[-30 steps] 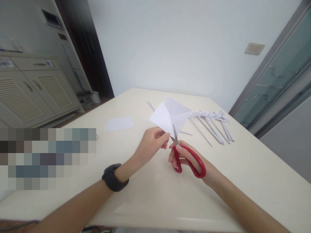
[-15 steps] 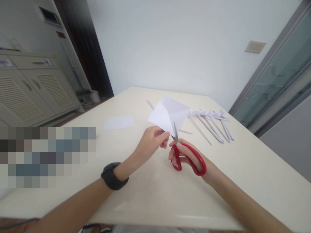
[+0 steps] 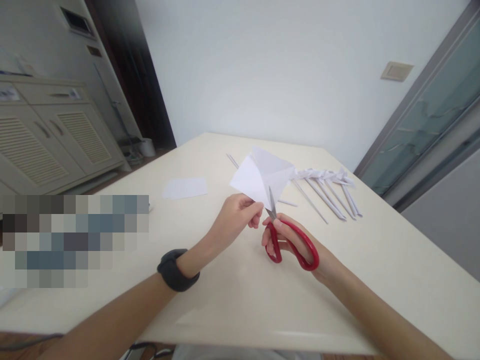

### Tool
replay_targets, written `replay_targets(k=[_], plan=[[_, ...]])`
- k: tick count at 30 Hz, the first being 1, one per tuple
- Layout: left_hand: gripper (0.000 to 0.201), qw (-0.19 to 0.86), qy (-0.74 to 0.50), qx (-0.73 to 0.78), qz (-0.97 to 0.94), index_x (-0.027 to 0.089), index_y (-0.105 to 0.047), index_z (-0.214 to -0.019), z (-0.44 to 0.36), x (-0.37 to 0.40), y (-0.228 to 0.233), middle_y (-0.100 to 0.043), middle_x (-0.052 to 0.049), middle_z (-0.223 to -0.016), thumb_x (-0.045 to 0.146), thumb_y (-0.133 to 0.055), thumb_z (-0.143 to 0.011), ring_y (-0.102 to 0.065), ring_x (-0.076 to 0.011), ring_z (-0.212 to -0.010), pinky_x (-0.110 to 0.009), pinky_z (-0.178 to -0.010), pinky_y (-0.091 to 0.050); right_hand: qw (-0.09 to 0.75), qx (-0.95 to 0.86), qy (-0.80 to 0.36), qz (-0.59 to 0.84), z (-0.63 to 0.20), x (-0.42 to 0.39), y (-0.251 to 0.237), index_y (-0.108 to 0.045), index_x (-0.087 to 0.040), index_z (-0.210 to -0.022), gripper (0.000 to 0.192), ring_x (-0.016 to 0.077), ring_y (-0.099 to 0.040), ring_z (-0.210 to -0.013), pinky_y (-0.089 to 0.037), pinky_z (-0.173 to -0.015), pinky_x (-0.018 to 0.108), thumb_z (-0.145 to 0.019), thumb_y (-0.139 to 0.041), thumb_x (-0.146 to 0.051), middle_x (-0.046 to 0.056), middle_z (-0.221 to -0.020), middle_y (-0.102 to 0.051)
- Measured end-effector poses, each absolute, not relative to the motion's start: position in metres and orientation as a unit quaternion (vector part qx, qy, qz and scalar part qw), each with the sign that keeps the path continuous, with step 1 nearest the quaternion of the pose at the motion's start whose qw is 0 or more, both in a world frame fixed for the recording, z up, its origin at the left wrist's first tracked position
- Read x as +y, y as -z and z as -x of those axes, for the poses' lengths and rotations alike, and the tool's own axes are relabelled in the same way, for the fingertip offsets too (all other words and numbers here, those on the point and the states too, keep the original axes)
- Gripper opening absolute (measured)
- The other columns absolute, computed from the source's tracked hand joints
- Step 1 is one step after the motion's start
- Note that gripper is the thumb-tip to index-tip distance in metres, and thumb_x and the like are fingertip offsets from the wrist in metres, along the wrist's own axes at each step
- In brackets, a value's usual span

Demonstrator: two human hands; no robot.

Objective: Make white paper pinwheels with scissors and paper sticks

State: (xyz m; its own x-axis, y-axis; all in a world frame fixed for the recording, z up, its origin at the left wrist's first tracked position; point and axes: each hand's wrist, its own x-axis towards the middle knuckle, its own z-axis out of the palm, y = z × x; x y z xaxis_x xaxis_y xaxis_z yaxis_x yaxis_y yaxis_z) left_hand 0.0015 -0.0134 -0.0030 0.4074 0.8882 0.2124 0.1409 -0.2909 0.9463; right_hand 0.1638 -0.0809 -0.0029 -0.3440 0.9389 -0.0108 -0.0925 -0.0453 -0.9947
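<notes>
My left hand (image 3: pixel 240 212), with a black band at the wrist, pinches the lower corner of a folded white paper (image 3: pixel 262 175) above the table. My right hand (image 3: pixel 288 237) grips red-handled scissors (image 3: pixel 310 250), fingers through the loops. The scissors' blades are apart, with the paper's lower edge between them, close to my left fingertips. Behind the paper, thin white rolled sticks (image 3: pixel 287 203) lie partly hidden. Right of it, several paper pinwheel-like pieces on rolled paper sticks (image 3: pixel 325 199) lie in a row.
A flat white sheet (image 3: pixel 185 188) lies on the cream table (image 3: pixel 232 310), left of my hands. A blurred-out patch (image 3: pixel 75 240) covers the table's left side. The wall (image 3: pixel 262 70) stands behind the table, and a louvred cabinet (image 3: pixel 56 130) is at the far left.
Hands, paper and scissors keep nearly the same pose. The whole view has shifted slightly; the scissors' blades still stand apart at the paper's edge.
</notes>
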Motion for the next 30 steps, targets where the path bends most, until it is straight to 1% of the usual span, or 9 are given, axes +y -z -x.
replay_targets(k=[4,10,15,21,30], plan=[[0.024,0.472,-0.405,0.365,-0.693,0.016,-0.051,-0.053,-0.001,-0.012,0.005,-0.051,0.002,-0.050,0.019,-0.044,-0.075,-0.048,-0.0107,-0.051,-0.023,-0.055,-0.042,0.427,-0.553,-0.603,0.385,-0.163,-0.080,0.006,-0.049,-0.019,-0.079,0.021,0.0094,-0.047,-0.056,-0.038,-0.056,0.027,-0.091,-0.047,-0.035,0.000,-0.075,-0.059],[0.024,0.475,-0.407,0.361,-0.691,0.016,-0.051,-0.053,-0.002,-0.012,0.004,-0.051,0.003,-0.050,0.018,-0.044,-0.076,-0.048,-0.0099,-0.051,-0.023,-0.054,-0.041,0.426,-0.558,-0.596,0.391,-0.165,-0.079,0.009,-0.053,-0.020,-0.087,0.019,0.0100,-0.047,-0.055,-0.039,-0.056,0.028,-0.092,-0.046,-0.037,0.001,-0.076,-0.059],[0.025,0.476,-0.406,0.363,-0.691,0.015,-0.052,-0.053,-0.002,-0.011,0.003,-0.051,0.002,-0.049,0.018,-0.045,-0.077,-0.048,-0.0098,-0.051,-0.022,-0.054,-0.041,0.423,-0.559,-0.600,0.386,-0.166,-0.080,0.010,-0.053,-0.020,-0.086,0.019,0.0102,-0.048,-0.056,-0.039,-0.056,0.028,-0.092,-0.046,-0.037,0.001,-0.076,-0.059],[0.026,0.477,-0.406,0.368,-0.688,0.015,-0.052,-0.051,-0.001,-0.012,0.002,-0.050,0.003,-0.048,0.017,-0.046,-0.076,-0.048,-0.0091,-0.050,-0.021,-0.053,-0.040,0.421,-0.559,-0.594,0.396,-0.166,-0.078,0.015,-0.055,-0.021,-0.094,0.020,0.0100,-0.049,-0.054,-0.038,-0.055,0.028,-0.092,-0.045,-0.038,0.001,-0.076,-0.059],[0.026,0.476,-0.409,0.368,-0.687,0.015,-0.052,-0.050,-0.002,-0.013,0.001,-0.050,0.003,-0.048,0.016,-0.046,-0.076,-0.048,-0.0085,-0.049,-0.020,-0.053,-0.041,0.416,-0.558,-0.597,0.399,-0.163,-0.078,0.007,-0.052,-0.020,-0.086,0.021,0.0093,-0.046,-0.053,-0.038,-0.054,0.027,-0.091,-0.046,-0.039,0.000,-0.075,-0.059]])
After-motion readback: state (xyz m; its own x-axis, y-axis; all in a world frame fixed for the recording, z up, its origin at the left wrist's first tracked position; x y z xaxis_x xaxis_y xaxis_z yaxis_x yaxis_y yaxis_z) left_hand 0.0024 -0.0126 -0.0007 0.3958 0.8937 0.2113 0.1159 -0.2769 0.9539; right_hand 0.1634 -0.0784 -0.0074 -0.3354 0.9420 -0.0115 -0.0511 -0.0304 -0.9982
